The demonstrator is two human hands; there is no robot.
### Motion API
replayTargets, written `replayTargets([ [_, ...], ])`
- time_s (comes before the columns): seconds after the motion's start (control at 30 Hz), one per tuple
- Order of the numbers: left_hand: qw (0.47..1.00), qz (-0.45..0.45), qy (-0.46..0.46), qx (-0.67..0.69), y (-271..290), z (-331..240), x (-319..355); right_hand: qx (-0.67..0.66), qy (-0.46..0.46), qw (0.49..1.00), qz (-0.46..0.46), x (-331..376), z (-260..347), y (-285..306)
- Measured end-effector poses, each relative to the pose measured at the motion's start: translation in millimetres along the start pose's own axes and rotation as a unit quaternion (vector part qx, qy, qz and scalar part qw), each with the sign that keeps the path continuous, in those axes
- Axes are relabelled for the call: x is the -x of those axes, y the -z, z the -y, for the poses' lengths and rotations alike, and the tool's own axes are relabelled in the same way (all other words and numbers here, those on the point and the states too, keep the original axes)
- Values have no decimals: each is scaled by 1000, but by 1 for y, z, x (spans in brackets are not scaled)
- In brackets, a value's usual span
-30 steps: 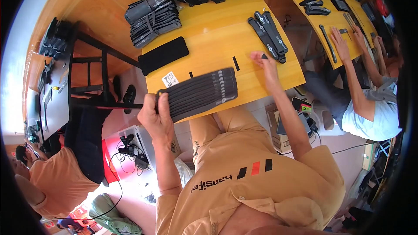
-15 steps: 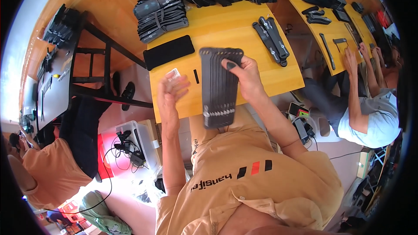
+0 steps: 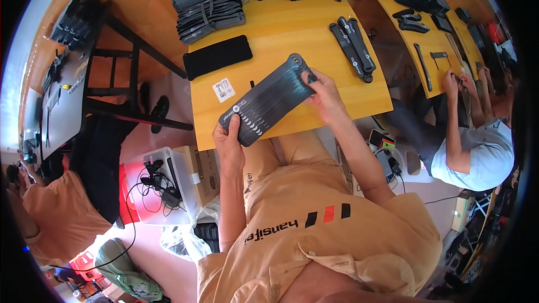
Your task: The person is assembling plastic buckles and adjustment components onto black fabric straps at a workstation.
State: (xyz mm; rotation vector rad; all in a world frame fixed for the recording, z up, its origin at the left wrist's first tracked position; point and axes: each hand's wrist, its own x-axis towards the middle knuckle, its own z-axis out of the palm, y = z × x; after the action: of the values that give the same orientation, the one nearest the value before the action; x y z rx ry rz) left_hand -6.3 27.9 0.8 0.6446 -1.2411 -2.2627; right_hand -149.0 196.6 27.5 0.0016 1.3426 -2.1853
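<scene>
Both hands are on a long dark sleeve-like pouch (image 3: 268,100) with a row of pale dots along one edge, held slanted just over the near edge of the yellow worktop (image 3: 292,28). The left hand (image 3: 229,137) is clamped around the lower end, and the right hand (image 3: 324,95) pinches the upper end. A small white label (image 3: 223,90) lies just beside it, with a flat black pad (image 3: 217,56) further back. A bundled stack of dark pouches (image 3: 209,7) sits at the far corner, and a few black strips (image 3: 352,47) lie to the right. Another person (image 3: 477,140) works at the next worktop.
</scene>
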Motion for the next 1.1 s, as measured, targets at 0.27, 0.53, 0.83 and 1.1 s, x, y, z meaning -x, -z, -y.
replayTargets([
  [0.27,1000,0,20,-15,-10,0,6,266,147,951,-54,-28,-19,20],
  [0.53,996,-51,10,-71,1,2,-5,178,182,965,-65,-14,-33,5],
  [0.83,997,-14,49,-51,14,-10,-21,49,110,993,-17,-14,-36,3],
  [1.1,954,-60,-140,-257,41,-42,-97,149,65,986,-20,-62,-32,-34],
])
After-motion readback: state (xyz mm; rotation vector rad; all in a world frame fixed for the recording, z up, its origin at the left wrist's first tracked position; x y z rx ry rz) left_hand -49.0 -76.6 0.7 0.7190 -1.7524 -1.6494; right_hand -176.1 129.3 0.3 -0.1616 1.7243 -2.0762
